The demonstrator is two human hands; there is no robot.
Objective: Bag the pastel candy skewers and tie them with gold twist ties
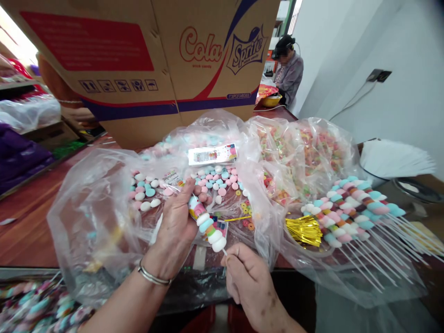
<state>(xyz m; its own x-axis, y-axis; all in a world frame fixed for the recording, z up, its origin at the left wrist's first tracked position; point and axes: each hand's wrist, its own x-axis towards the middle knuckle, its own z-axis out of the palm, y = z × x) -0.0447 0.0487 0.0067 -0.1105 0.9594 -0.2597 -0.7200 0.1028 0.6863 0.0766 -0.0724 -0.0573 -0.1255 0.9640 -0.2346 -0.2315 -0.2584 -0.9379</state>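
Observation:
A candy skewer [208,226] of white, blue, orange and green soft pieces slants between my two hands. My left hand [178,212] is closed around its upper end, where a colourful printed wrapper [196,206] shows between thumb and fingers; how far the wrapper covers the candy is hidden. With finger and thumb, my right hand [248,275] pinches the white stick just below the lowest white piece. Beyond the hands, loose pink, white and blue candies [222,178] lie on clear plastic, with small ring candies [246,215] and a gold twist tie [237,218] nearby.
Finished-looking candy skewers [357,208] are piled at right beside a bundle of gold ties [304,230]. Printed wrappers [212,155] are stacked behind the candies. A large cardboard box [138,83] stands at the back; bagged ring candies [301,148] lie right of it. Another person [291,74] sits farther off.

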